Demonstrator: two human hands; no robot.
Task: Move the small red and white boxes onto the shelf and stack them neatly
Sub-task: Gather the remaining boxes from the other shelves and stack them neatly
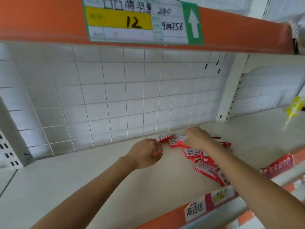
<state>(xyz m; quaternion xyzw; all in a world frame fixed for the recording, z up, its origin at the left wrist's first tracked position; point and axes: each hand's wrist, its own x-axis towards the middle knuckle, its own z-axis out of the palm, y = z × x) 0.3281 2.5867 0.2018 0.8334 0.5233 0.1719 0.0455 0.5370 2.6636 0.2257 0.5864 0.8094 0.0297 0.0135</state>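
**Ana:** Start on the left. Your left hand (146,152) is over the white shelf (74,179), with its fingers curled in tight. I see a bit of red peeking out between them. I think it pinches one small box, but I cannot tell for sure.

**Ben:** And the boxes?

**Ana:** The small red and white boxes (194,154) are already up on the shelf. They lie in a messy heap, from the far wire wall (115,90) down toward the near edge. Some lie flat, some lean on each other. None are stacked yet.

**Ben:** What about your right hand?

**Ana:** Your right hand (196,138) is at the far end of the heap, fingers spread out flat, reaching over the boxes by the wire wall. It looks like it touches them and grips nothing.

**Ben:** So how do you do this part well?

**Ana:** I would pick one clear spot by the wire wall. Turn every box the same way, flat side down. Line up the edges before you put the next one on top. Take one or two at a time so the pile does not slide.

**Ben:** Anything hard to see?

**Ana:** Yes. Your right arm covers the middle of the heap, so I cannot count the boxes. The words on them are too blurry to read. Far right, a yellow thing (295,104) is just a smear.
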